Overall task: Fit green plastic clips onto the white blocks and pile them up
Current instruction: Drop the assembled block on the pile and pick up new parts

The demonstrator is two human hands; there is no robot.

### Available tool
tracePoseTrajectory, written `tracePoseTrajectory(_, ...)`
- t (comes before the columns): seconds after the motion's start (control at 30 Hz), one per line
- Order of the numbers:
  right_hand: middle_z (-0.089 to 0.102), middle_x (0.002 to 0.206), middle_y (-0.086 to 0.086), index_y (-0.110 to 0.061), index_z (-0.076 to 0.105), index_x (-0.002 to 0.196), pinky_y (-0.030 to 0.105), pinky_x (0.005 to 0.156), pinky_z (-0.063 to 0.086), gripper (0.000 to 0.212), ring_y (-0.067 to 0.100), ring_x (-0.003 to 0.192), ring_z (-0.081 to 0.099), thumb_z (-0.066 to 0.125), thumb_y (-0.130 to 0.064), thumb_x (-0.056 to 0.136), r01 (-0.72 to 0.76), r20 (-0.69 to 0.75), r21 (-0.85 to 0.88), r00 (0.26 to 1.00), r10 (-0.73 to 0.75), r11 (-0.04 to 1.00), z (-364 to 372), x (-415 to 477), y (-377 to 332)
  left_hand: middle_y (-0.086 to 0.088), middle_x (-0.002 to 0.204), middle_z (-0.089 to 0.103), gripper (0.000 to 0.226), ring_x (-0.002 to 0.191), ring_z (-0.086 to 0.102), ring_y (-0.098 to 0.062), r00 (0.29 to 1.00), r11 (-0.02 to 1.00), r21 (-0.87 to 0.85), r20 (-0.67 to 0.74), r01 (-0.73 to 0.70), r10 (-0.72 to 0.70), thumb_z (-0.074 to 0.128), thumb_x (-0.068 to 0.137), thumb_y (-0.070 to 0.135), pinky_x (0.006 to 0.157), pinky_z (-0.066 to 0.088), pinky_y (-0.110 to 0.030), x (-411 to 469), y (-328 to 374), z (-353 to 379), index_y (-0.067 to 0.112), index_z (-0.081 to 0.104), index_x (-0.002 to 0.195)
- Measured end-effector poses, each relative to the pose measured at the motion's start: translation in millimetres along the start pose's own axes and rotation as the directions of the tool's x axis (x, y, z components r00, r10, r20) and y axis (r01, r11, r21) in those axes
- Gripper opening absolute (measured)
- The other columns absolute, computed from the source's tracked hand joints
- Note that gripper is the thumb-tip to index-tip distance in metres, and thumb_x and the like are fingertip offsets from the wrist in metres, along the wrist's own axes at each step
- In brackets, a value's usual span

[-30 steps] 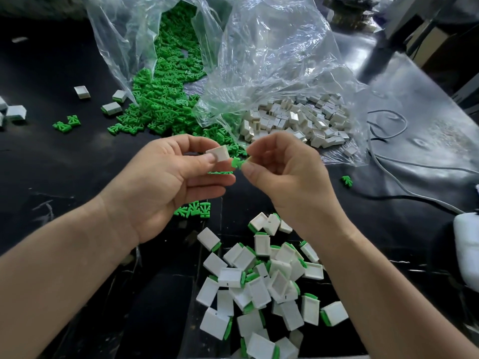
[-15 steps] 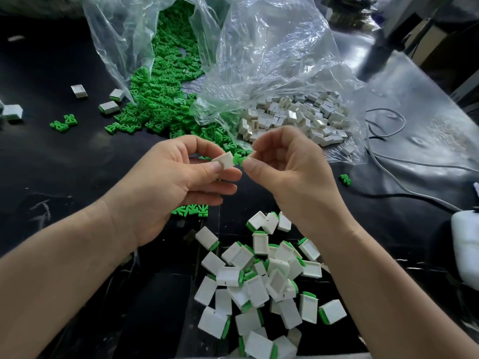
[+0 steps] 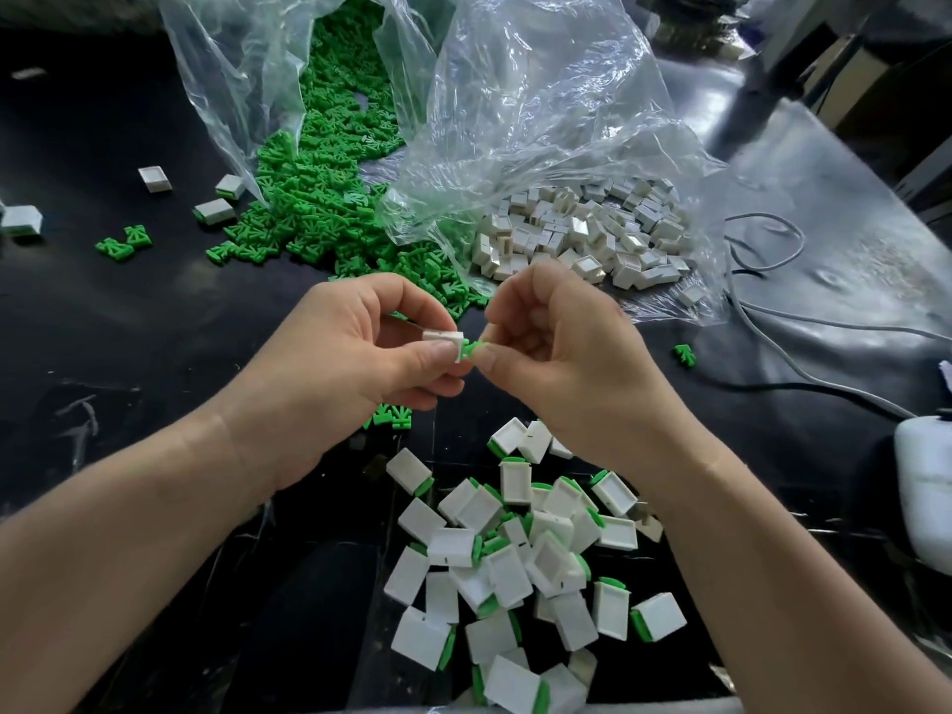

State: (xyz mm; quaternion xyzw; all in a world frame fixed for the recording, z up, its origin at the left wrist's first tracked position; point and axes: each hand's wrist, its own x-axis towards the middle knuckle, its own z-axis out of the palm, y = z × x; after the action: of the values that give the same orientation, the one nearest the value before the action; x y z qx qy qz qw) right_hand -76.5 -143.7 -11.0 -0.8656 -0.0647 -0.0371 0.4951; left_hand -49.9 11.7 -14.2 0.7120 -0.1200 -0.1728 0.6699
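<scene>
The left hand (image 3: 360,353) pinches a block (image 3: 442,340); the right hand (image 3: 561,363) pinches a clip (image 3: 472,348), tip touching the block's end above mid-desk (image 3: 129,353), not seated yet. A finished pile (image 3: 515,559) sits at the near edge. Far side, plenty of loose clips (image 3: 329,208) and bare blocks (image 3: 582,234) wait.

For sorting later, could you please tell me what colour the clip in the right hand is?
The clip is green; head view.

Hands: we count two, a left hand (image 3: 340,363) and a right hand (image 3: 566,363).
Bags: we see two, the clip bag (image 3: 232,95) and the block bag (image 3: 541,121).
Held: one white block (image 3: 442,338), one green clip (image 3: 471,348).
Stray blocks (image 3: 154,178), left: we count at least four.
Fitted pile (image 3: 515,559): beyond our counting.
</scene>
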Motion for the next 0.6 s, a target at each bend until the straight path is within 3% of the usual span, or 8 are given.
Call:
tracePoseTrajectory(0.13, 0.060, 0.073, -0.009, -0.028, 0.057, 0.080, 0.024, 0.069, 0.048, 0.018, 0.005, 0.070, 0.056, 0.067, -0.013, 0.081, -0.030, -0.031, 0.089, 0.999, 0.033, 0.996, -1.3, 1.5, -0.7, -0.009, 0.068, 0.071, 0.018, 0.063, 0.070, -0.019, 1.000, 0.992, -0.124, -0.012, 0.016, -0.017, 0.061, 0.063, 0.014, 0.056, 0.057, -0.025, 0.2, 2.5, 0.4, 0.009, 0.055, 0.080)
tracePoseTrajectory(0.27, 0.058, 0.064, -0.010, -0.029, 0.060, 0.075, 0.013, 0.056, 0.038, 0.014, 0.000, 0.061, 0.050, 0.058, -0.024, 0.087, -0.029, -0.007, -0.124, 1.000, 0.028, 0.992, -1.0, 0.3, -1.9, -0.008, 0.069, 0.072, 0.013, 0.064, 0.070, -0.019, 1.000, 0.993, -0.114, -0.011, 0.016, -0.017, 0.060, 0.070, 0.010, 0.056, 0.057, -0.023, 0.5, 1.1, 1.4, 0.008, 0.055, 0.082)
tracePoseTrajectory(0.4, 0.042, 0.051, -0.013, -0.023, 0.056, 0.074, 0.013, 0.053, 0.033, 0.015, -0.003, 0.054, 0.042, 0.056, -0.022, 0.089, -0.011, 0.027, -0.258, 0.999, 0.018, 0.966, 0.5, -0.9, -3.1, -0.008, 0.068, 0.072, 0.022, 0.064, 0.070, -0.018, 1.000, 1.000, -0.021, -0.006, 0.012, -0.013, 0.064, 0.060, 0.019, 0.059, 0.058, -0.025, -0.3, -0.2, 0.3, 0.009, 0.059, 0.079)
tracePoseTrajectory(0.6, 0.058, 0.067, 0.000, -0.018, 0.058, 0.077, 0.019, 0.054, 0.031, 0.017, 0.005, 0.062, 0.042, 0.052, -0.026, 0.091, -0.004, 0.102, -0.260, 0.994, 0.031, 0.966, 1.8, -3.2, -6.1, -0.003, 0.058, 0.066, 0.021, 0.052, 0.065, -0.013, 0.998, 1.000, 0.015, -0.054, -0.013, 0.014, 0.067, 0.055, 0.016, 0.049, 0.054, -0.020, -0.1, 0.5, -2.7, 0.009, 0.063, 0.075)
